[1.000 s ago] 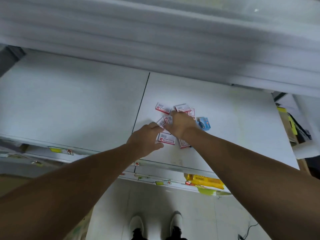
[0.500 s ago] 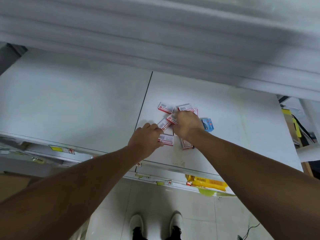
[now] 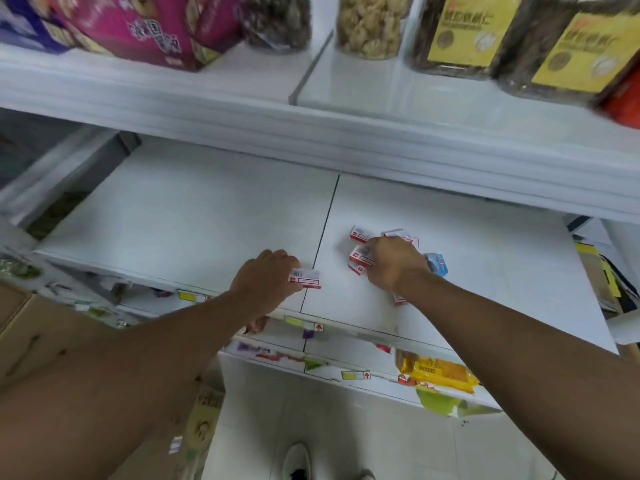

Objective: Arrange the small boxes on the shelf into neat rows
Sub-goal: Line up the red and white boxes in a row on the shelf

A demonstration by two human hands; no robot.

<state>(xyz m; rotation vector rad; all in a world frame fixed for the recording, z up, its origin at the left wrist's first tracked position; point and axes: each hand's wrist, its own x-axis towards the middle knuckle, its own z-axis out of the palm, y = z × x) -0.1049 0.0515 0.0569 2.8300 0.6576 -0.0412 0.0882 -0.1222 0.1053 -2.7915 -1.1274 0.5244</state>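
Small red-and-white boxes (image 3: 360, 255) sit clustered on white shelf (image 3: 207, 216), just right of the panel seam, approx. centre of view. One lies at cluster's 11 o'clock, two stacked-looking at 9 o'clock, more partly hidden under the wrist; exact count cannot be told. One blue box (image 3: 438, 263) at cluster's 3 o'clock, touching the group. A single red-and-white box (image 3: 306, 278) lies apart at 8 o'clock of cluster, across the seam line, near shelf front edge.

Left hand (image 3: 265, 277): fingers curled, pinching the single box at its left end. Right hand (image 3: 394, 261): over the cluster, fingers bent down onto the boxes; grip vs. plain contact cannot be told.

Upper shelf at 12 o'clock: pink carton (image 3: 145, 26), clear jars (image 3: 369, 26), yellow-labelled jars (image 3: 464, 32). Lower shelf at 5 o'clock: yellow packet (image 3: 438, 372). Cardboard box (image 3: 34, 327) at 9 o'clock. White shoe (image 3: 298, 460) on floor at 6 o'clock. Image blurred at edges.
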